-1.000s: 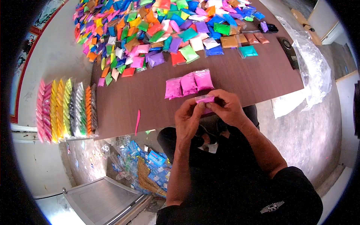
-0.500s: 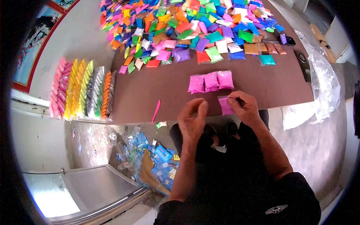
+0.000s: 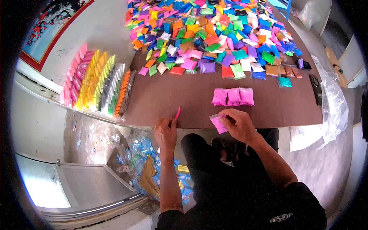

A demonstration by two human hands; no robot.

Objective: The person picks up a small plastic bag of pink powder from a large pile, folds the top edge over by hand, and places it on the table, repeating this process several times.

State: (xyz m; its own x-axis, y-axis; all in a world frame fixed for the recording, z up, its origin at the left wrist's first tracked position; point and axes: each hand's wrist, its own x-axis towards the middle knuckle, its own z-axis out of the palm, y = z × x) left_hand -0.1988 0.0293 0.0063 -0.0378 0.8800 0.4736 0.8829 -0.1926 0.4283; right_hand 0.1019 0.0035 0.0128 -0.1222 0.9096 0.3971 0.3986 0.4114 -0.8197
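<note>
At the front edge of the brown table, my left hand (image 3: pixel 166 132) is closed on a thin pink tool (image 3: pixel 178 112), whose upper end sticks out past the fingers. My right hand (image 3: pixel 238 124) pinches a small clear bag of pink material (image 3: pixel 219 123) by its upper right side, at the table's front edge. Just beyond that hand, a row of pink bags (image 3: pixel 234 97) lies flat, side by side.
A large heap of small colourful bags (image 3: pixel 214 42) covers the back of the table (image 3: pixel 153 103). Long twisted coloured packs (image 3: pixel 94 82) lie at the left. A black device (image 3: pixel 316 89) sits near the right edge. Blue wrappers (image 3: pixel 145 149) lie on the floor.
My left hand has moved left and closed on the pink tool, which lay on the table before. My right hand still holds the pink bag. The whole view has shifted.
</note>
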